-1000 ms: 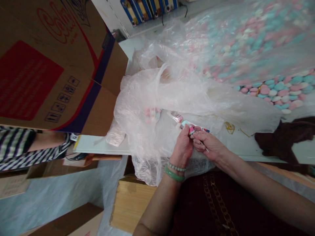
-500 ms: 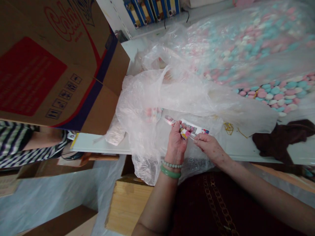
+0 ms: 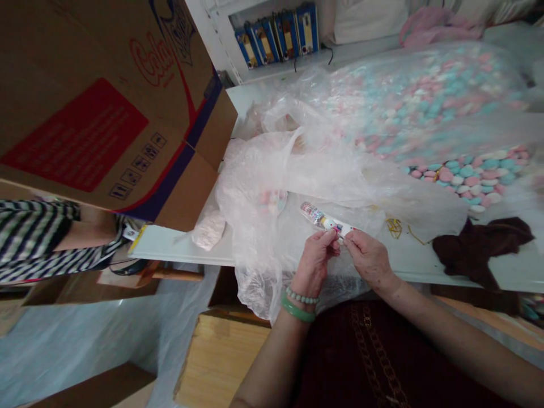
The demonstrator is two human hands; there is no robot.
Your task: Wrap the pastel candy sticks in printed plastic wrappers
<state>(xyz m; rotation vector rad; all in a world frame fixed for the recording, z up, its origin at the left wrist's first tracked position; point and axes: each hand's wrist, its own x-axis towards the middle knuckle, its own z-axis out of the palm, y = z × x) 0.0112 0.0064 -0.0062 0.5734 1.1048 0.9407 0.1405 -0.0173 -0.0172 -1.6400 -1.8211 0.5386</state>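
2 hands on 1 small printed packet (image 3: 312,214), held up over the front part of the worktop (image 3: 416,262), tilted, far end pointing up and left. Left hand (image 3: 318,249): thumb and fingers pinching the packet near its lower end. Right hand (image 3: 369,258): thumb and finger pressed together on that same end; fingers hide the exact spot. To do this fiddly fingertip work well: left should probably stay steady, near the end being worked, so the packet doesn't swivel; right should use small, even movements, light pressure, since thin film likely creases or splits. Keep both clear of the loose plastic (image 3: 255,170) behind. Yellow ties (image 3: 394,228) and brown cloth (image 3: 484,243) lie to the right.
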